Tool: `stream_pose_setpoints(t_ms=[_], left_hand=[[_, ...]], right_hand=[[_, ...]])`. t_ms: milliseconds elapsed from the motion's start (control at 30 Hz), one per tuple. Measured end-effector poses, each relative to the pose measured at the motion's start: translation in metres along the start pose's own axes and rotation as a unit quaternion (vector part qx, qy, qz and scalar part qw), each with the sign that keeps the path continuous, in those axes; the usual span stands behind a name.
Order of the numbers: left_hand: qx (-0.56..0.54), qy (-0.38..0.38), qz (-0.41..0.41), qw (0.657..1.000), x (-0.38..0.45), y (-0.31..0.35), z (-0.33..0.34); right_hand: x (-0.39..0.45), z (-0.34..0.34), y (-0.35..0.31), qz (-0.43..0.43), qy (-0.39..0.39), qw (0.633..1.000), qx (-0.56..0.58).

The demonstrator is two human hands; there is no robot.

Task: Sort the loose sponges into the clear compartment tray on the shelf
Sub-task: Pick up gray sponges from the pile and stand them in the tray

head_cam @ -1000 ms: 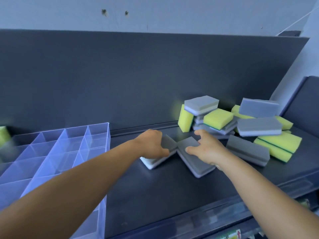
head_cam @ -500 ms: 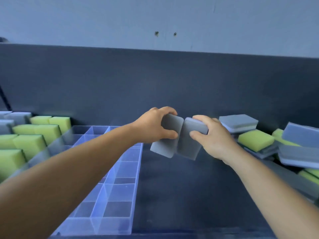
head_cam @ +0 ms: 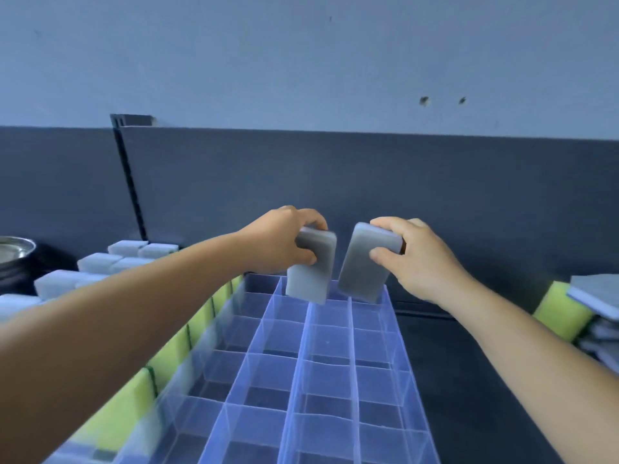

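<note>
My left hand (head_cam: pixel 279 241) grips a grey sponge (head_cam: pixel 310 274) held on end. My right hand (head_cam: pixel 413 259) grips a second grey sponge (head_cam: pixel 363 267), also on end and tilted. Both sponges hang side by side, slightly apart, just above the far row of the clear compartment tray (head_cam: pixel 330 373). The compartments beneath them hold nothing. Yellow-green sponges (head_cam: pixel 164 356) stand in the tray's left column, partly hidden by my left forearm.
White and grey sponges (head_cam: pixel 100 266) fill rows at the far left. A metal bowl (head_cam: pixel 13 251) sits at the left edge. Loose sponges (head_cam: pixel 576 309) are piled at the right edge. A dark back panel (head_cam: pixel 335 182) rises behind the shelf.
Both hands lifted the grey sponges from the shelf and carried them left, over the tray's far end. The sponges went from touching to slightly apart and more upright.
</note>
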State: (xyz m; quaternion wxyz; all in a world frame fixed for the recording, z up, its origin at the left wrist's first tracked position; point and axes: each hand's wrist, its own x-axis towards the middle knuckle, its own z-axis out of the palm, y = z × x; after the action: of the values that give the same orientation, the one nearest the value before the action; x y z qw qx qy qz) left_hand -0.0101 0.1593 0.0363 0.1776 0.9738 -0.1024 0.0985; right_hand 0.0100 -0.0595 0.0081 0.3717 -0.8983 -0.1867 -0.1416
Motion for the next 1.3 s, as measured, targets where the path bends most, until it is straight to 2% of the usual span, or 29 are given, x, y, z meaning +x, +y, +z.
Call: stream_pose_setpoints(t_ms=[233,433,667,833,1100,1300], left_hand=[[0.019,0.044,-0.021,0.999,0.010,-0.067,-0.013],[0.055,0.010,-0.028,0.998,0.020,-0.098,-0.006],[0.068,0.006,-0.024,0.997,0.033,-0.108,-0.003],[0.090,0.002,-0.034,0.995,0.034,-0.112,0.000],[0.224,-0.005,-0.030,0.974,0.031,-0.115,0.002],[0.270,-0.006,-0.001,0.963,0.032,-0.104,0.004]], right_hand=[[0.030,0.051,-0.030,-0.005,-0.007,1.000,-0.004],[0.050,0.081,-0.039,-0.009,-0.029,0.999,-0.031],[0.062,0.107,-0.035,0.004,-0.052,0.997,-0.059],[0.059,0.117,-0.032,-0.035,-0.037,0.988,-0.144],[0.053,0.126,-0.040,-0.073,-0.027,0.968,-0.238],[0.054,0.125,-0.043,-0.065,-0.033,0.968,-0.240]])
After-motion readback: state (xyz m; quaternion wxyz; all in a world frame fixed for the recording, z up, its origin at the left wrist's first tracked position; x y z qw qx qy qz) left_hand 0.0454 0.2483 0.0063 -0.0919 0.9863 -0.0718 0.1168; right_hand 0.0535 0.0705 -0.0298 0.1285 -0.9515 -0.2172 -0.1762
